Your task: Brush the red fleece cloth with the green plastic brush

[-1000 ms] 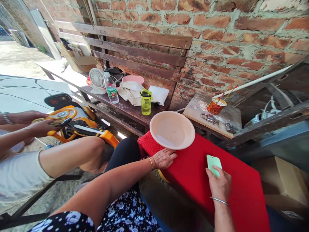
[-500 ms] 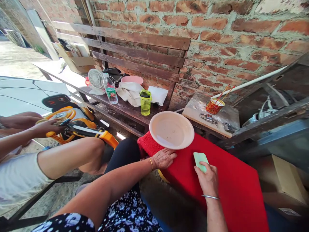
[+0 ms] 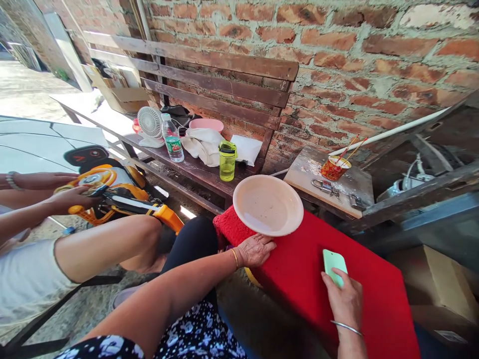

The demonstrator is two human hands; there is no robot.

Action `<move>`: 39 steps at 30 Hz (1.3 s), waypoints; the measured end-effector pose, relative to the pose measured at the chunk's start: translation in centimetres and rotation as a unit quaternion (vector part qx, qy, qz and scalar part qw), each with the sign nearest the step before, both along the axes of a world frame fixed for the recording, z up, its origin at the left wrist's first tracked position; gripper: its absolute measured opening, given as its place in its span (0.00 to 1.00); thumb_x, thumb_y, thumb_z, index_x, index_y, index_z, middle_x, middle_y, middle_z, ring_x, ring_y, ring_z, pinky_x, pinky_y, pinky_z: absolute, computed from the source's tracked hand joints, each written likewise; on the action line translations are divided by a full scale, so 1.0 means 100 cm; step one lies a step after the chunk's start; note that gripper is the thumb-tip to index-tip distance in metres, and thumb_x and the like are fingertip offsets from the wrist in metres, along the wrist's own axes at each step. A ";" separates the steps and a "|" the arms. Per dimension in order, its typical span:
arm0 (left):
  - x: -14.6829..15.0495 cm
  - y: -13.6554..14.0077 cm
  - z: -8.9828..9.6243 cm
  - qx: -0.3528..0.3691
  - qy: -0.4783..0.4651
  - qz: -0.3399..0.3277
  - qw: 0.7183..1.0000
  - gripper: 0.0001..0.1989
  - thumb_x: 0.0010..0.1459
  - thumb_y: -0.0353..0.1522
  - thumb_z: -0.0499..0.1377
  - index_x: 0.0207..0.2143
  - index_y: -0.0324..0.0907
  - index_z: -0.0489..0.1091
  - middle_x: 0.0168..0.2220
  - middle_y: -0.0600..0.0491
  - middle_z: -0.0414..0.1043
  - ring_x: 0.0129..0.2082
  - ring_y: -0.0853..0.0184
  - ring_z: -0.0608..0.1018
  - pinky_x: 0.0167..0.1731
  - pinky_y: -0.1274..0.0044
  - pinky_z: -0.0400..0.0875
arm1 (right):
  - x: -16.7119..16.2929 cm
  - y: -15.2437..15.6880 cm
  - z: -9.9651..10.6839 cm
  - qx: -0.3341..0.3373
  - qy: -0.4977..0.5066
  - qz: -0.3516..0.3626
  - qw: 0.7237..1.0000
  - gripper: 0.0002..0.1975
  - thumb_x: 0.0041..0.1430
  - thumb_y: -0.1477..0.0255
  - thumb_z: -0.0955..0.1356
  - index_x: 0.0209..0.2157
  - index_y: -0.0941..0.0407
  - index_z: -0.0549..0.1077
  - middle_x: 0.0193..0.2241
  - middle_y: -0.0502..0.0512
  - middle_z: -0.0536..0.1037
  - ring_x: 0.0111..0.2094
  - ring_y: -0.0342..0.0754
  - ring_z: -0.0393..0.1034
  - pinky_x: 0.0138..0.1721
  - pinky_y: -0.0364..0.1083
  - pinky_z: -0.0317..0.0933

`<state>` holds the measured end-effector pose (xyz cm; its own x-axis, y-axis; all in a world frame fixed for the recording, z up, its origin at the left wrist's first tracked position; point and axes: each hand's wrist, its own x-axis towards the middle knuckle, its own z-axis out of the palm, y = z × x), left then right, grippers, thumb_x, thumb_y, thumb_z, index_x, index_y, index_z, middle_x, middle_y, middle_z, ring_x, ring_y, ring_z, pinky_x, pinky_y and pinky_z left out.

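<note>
My right hand (image 3: 345, 294) grips a flat mint-green block (image 3: 334, 265) with rounded corners and a small hole near its far end; its underside is hidden. It is over the right part of the red cloth (image 3: 374, 299). My left hand (image 3: 256, 250) lies flat on the cloth's near edge, fingers stretched out and holding nothing, just below the rim of a pale pink basin (image 3: 267, 202). Water with a few dark specks is in the basin. A bumpy red cloth (image 3: 230, 224) sticks out under the basin's left side.
A wooden bench (image 3: 220, 185) holds a yellow-green bottle (image 3: 227, 162), a water bottle (image 3: 172, 142) and a white fan (image 3: 150, 123). At right, padlocks (image 3: 325, 186) and a red paper cup (image 3: 334, 169) sit on a board. Another person's hands (image 3: 73, 199) rest on an orange-black ride-on toy.
My right hand has moved right and towards me over the red cloth, carrying the mint-green block. My left hand has stayed by the basin. The other person's second hand has come onto the toy.
</note>
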<state>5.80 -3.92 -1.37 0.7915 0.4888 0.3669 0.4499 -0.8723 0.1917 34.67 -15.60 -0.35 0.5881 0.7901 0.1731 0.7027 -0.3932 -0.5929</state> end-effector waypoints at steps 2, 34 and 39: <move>0.000 0.000 0.000 -0.003 0.003 0.000 1.000 0.13 0.58 0.27 0.55 0.46 0.39 0.68 0.46 0.44 0.71 0.49 0.60 0.74 0.53 0.70 0.69 | 0.008 -0.002 0.001 0.001 -0.015 -0.027 1.000 0.25 0.48 0.49 0.65 0.38 0.53 0.76 0.29 0.58 0.70 0.44 0.63 0.62 0.46 0.58 0.60; -0.005 -0.003 -0.008 0.031 -0.048 0.006 0.998 0.18 0.54 0.21 0.52 0.47 0.41 0.69 0.47 0.44 0.73 0.48 0.59 0.76 0.50 0.67 0.74 | 0.035 0.049 0.001 0.053 0.013 -0.011 0.998 0.16 0.45 0.59 0.66 0.32 0.53 0.76 0.29 0.55 0.67 0.41 0.57 0.64 0.46 0.55 0.60; -0.006 -0.003 -0.009 0.026 -0.051 -0.001 0.998 0.19 0.54 0.21 0.51 0.47 0.41 0.68 0.47 0.45 0.73 0.48 0.59 0.76 0.49 0.66 0.74 | 0.058 0.044 0.011 0.054 -0.010 -0.086 0.995 0.18 0.47 0.57 0.66 0.34 0.54 0.75 0.26 0.54 0.66 0.42 0.58 0.61 0.43 0.55 0.59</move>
